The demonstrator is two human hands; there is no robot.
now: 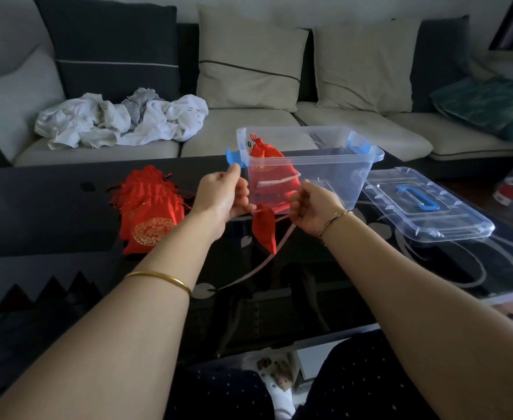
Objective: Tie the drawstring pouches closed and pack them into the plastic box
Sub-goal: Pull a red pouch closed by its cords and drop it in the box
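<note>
while the red pouch (264, 228) hangs neck-up between left hand (223, 197) and right hand (309, 209), each curled on its drawstring (257, 211), the open plastic box (340, 180) stands just behind it, nearer the right.

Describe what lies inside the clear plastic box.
Red drawstring pouches sit stacked at the box's left end. The left hand and right hand hide the stack's bottom, so their count is unclear.

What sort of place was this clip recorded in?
Most likely a home living room: a sofa with loose cushions, crumpled laundry heaped on its seat, and a low dark coffee table carrying the plastic box.
</note>
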